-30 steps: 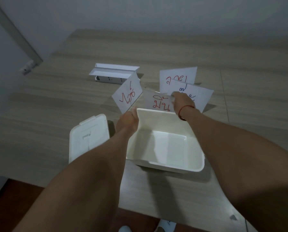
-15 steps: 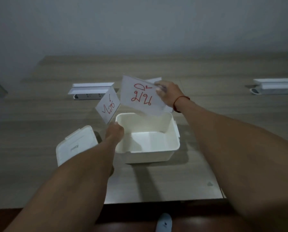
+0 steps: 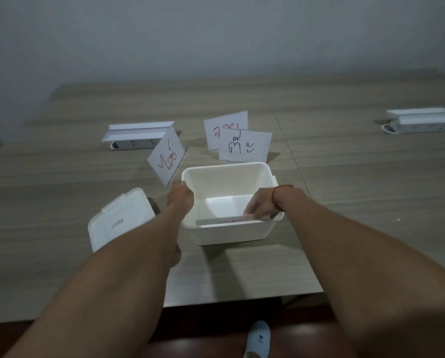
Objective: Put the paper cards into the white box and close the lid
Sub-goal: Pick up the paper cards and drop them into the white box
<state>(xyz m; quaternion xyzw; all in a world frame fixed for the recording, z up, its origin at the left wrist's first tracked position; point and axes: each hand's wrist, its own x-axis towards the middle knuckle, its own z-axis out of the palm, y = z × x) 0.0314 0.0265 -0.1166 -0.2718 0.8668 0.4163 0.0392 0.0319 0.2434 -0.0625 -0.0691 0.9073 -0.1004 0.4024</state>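
Note:
The white box (image 3: 226, 233) stands open in the middle of the table. My left hand (image 3: 180, 197) grips its left rim. My right hand (image 3: 261, 206) reaches down inside at the right and holds a paper card with red writing (image 3: 226, 220), which lies low against the near wall. The box's lid (image 3: 118, 218) rests flat on the table to the left. Three folded cards stand behind the box: one with red writing (image 3: 166, 156) at the left, one with red writing (image 3: 225, 129) further back, and one with blue writing (image 3: 243, 146) in front of it.
A white power strip with a raised cover (image 3: 136, 138) lies at the back left and another (image 3: 418, 121) at the back right. The wooden table's near edge (image 3: 242, 299) runs just below my forearms. A white shoe (image 3: 259, 339) shows on the floor.
My right hand has carried the red-lettered card from above the box's far rim down into the box. My left hand has stayed on the box's left rim.

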